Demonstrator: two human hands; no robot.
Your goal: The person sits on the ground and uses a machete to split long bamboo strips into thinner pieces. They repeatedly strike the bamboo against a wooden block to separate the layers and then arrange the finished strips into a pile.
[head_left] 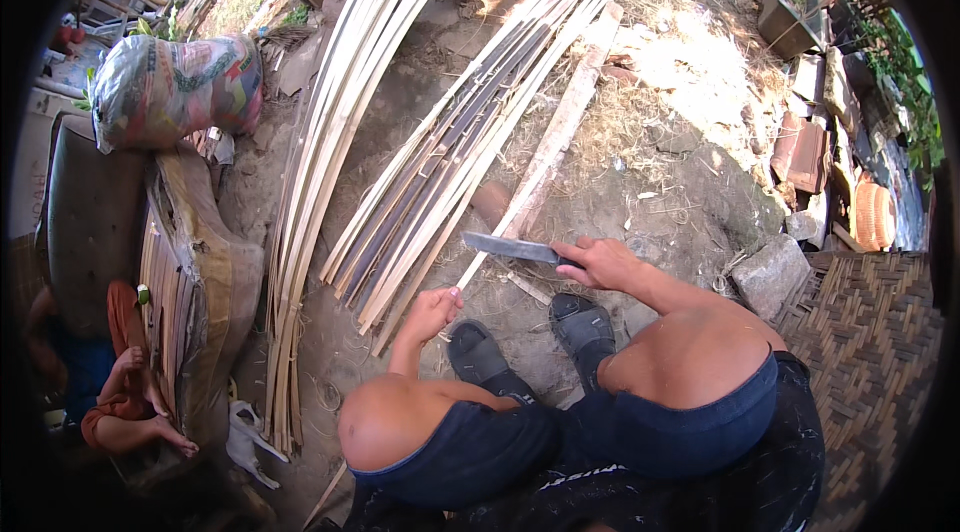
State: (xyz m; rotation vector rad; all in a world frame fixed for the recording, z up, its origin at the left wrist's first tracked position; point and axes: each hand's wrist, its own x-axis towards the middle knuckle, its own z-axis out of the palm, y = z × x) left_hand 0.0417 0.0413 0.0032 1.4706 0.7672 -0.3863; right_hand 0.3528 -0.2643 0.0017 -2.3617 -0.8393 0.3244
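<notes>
A person's left hand [432, 314] pinches a pale, thin strip [473, 273] just below the frame's center, while the right hand [604, 264], closed around a knife [512, 248], holds the blade across it. Two bundles of long strips [345, 97] spread across the ground, upper center to lower left.

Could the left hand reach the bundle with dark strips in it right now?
Probably yes: the left hand is close to the bundle, and nothing visible stands between, though it would likely have to release the pale strip first.
</notes>
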